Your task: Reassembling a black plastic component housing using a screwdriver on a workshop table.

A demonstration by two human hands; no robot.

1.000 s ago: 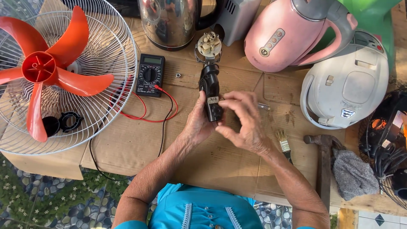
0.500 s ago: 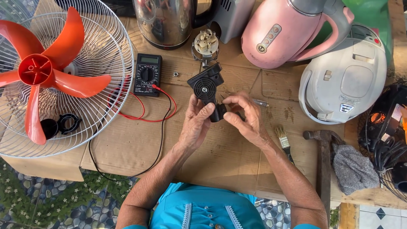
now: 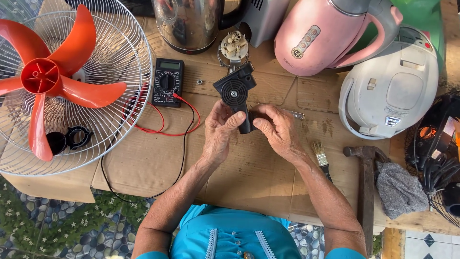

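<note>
A small black hair-dryer-shaped appliance [image 3: 235, 93] with a round grille is held over the cardboard-covered table [image 3: 143, 163]. My left hand [image 3: 219, 132] grips its handle from the left, thumb against it. From the right, my right hand [image 3: 278, 129] clasps the same handle. The grille end points away from me, toward a small round white-and-metal part [image 3: 233, 47] lying on the table.
An orange-bladed fan in a white cage [image 3: 62, 81] lies at left, a black multimeter [image 3: 167, 81] with red and black leads beside it. Behind stand a steel kettle [image 3: 191, 21], a pink kettle [image 3: 330, 36] and a white appliance [image 3: 390, 88]. A hammer [image 3: 366, 172], brush [image 3: 321, 158] and grey cloth [image 3: 400, 189] lie at right.
The black appliance has been turned in my hands: its round grille now faces up and its head points farther from me. Both hands have kept hold of the handle.
</note>
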